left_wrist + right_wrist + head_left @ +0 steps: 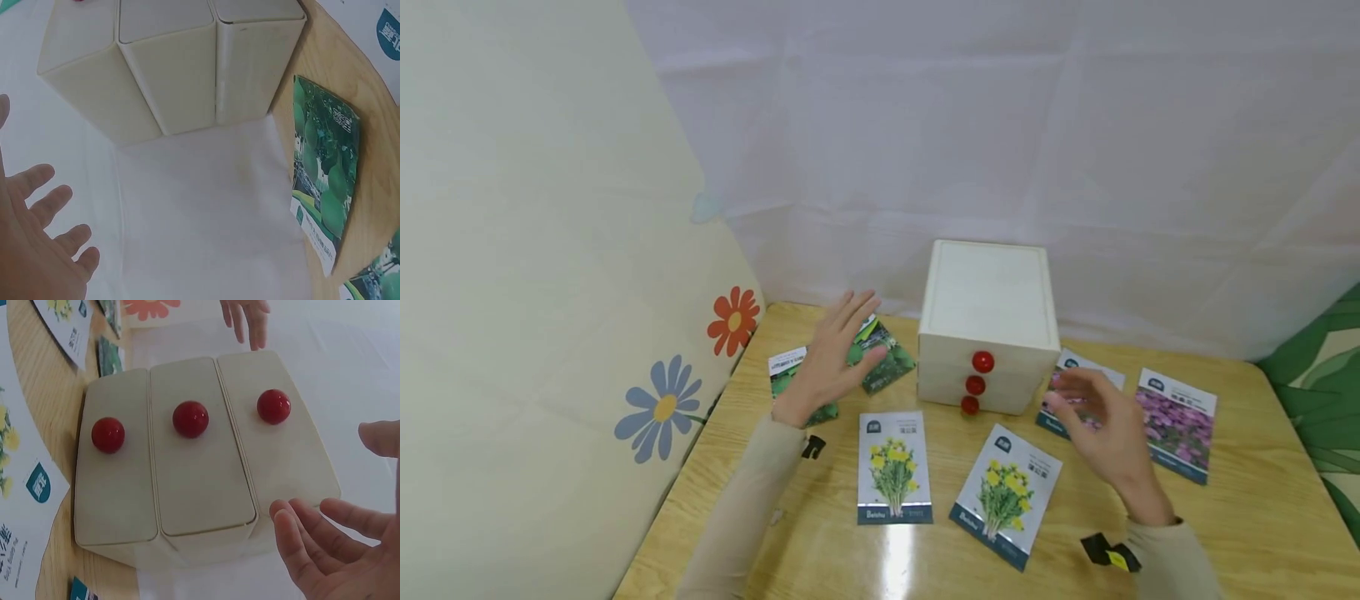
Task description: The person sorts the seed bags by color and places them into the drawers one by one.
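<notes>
A white box of three drawers (988,292) stands at the table's back, each drawer front bearing a red knob (190,419). My left hand (831,358) hovers left of the box with fingers spread, holding nothing, above two green seed packets (326,156). To the right of the box my right hand (1105,429) is raised with loosely bent fingers and nothing in them. It partly hides one purple-flower seed packet (1052,412); another purple-flower packet (1180,425) lies farther right. Two yellow-flower seed packets (895,467) lie in front of the box. All drawers look closed.
The wooden table (820,542) carries all of these. A white cloth (880,167) hangs right behind the box. At the left is a pale curtain (550,292) with printed flowers, and at the right edge a green leaf print (1322,400).
</notes>
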A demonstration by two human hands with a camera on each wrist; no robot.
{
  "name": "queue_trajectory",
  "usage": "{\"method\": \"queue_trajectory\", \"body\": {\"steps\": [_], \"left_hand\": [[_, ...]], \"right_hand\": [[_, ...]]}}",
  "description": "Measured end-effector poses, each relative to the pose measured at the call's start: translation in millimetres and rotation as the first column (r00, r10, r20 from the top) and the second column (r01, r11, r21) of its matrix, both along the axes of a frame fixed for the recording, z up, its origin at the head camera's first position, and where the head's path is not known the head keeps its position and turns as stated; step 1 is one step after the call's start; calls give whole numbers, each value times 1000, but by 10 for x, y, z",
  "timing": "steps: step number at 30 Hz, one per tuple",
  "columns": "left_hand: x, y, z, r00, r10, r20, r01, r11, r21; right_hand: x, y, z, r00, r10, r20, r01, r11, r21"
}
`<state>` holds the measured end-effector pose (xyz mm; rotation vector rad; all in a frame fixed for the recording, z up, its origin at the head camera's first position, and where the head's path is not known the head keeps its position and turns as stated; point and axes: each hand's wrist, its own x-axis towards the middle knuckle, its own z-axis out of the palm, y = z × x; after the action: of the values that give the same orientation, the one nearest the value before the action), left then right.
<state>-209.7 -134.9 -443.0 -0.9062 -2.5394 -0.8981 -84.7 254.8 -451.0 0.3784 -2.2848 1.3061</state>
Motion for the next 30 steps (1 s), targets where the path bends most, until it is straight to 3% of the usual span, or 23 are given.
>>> {"method": "queue_trajectory", "body": {"steps": [15,30], "left_hand": [[-95,124,41,997,-70,-30,71,997,10],[-114,338,195,990,-129,-51,128,992,-18]], "right_hand": [[-80,-262,10,999,51,-15,-52,997,-62],[-133,-447,-20,993,42,106,-36,998,-55]]}}
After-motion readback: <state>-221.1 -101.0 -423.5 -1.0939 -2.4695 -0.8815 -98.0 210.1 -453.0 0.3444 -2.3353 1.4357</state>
